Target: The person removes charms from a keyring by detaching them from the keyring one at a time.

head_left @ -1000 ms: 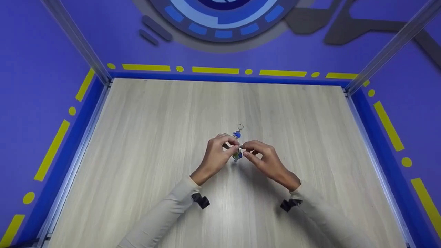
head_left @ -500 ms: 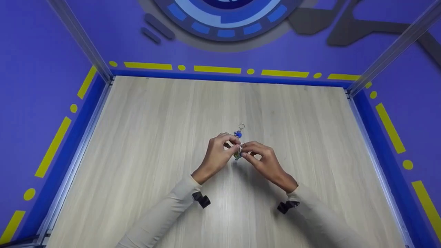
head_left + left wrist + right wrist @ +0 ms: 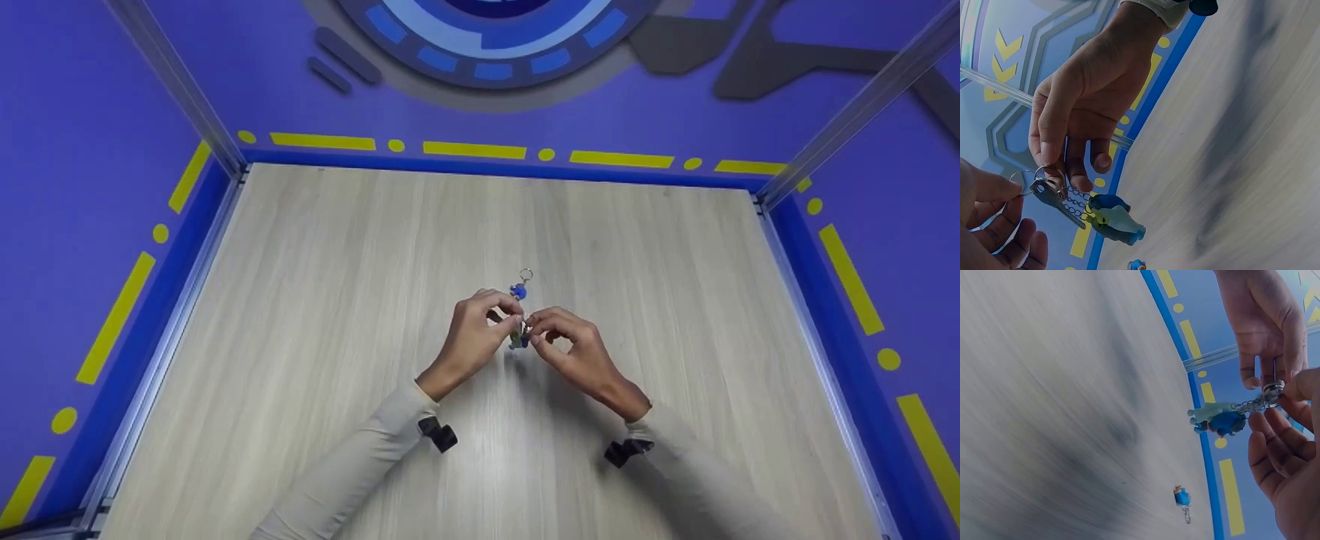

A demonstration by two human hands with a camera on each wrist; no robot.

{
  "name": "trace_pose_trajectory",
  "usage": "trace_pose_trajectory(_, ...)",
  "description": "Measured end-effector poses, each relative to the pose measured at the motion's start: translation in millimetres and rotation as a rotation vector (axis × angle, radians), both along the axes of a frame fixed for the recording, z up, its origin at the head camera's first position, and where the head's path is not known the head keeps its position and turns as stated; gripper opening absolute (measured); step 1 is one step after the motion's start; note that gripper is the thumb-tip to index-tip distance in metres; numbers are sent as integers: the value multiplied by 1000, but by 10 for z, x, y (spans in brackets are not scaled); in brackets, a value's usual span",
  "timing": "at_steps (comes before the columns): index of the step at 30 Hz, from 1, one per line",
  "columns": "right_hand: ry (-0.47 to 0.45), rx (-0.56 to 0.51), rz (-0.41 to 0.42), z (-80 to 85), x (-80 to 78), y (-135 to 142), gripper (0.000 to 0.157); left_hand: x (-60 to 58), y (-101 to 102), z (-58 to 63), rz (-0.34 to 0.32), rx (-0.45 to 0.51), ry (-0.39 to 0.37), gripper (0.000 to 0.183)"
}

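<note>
Above the middle of the table, my left hand (image 3: 471, 337) pinches a metal key ring between thumb and forefinger. My right hand (image 3: 583, 352) faces it, thumb and fingers gripping a ring at the same joined cluster. The left wrist view shows linked split rings (image 3: 1023, 181) between the two hands and a silver key (image 3: 1054, 201) slanting down from them. Two small figurine charms, one blue (image 3: 1226, 423) and one pale green (image 3: 1216, 409), hang on short chains (image 3: 1249, 405) below the rings. In the head view, fingers partly hide the rings.
A separate keychain with a blue figurine (image 3: 518, 291) and a metal ring (image 3: 526, 275) lies on the wooden table (image 3: 360, 300), just beyond the hands. Blue panels (image 3: 480, 127) with yellow marks enclose the back and sides.
My right fingers have shifted slightly at the rings, and the hanging charms have swung a little. The left hand keeps its pinch; the keychain on the table has not moved.
</note>
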State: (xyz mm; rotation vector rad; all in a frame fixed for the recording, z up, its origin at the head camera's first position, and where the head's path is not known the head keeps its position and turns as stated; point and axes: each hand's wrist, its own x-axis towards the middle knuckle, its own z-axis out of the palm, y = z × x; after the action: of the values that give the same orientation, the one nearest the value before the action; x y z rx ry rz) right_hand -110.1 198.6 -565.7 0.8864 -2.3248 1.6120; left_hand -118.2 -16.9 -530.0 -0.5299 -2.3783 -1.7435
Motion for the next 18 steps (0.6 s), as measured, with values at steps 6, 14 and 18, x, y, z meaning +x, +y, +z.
trace_pose_trajectory(6,-16,-32,-4,110,95,-73,14,11,3,8,-8,-6,-3,7)
trace_pose_trajectory(14,-72,-108,-85,105,56,5,15,3,7,25,-5,-1,0,9)
trace_pose_trajectory(18,-77,-120,-66,71,16,54,12,-5,21,31,-25,8,-14,10)
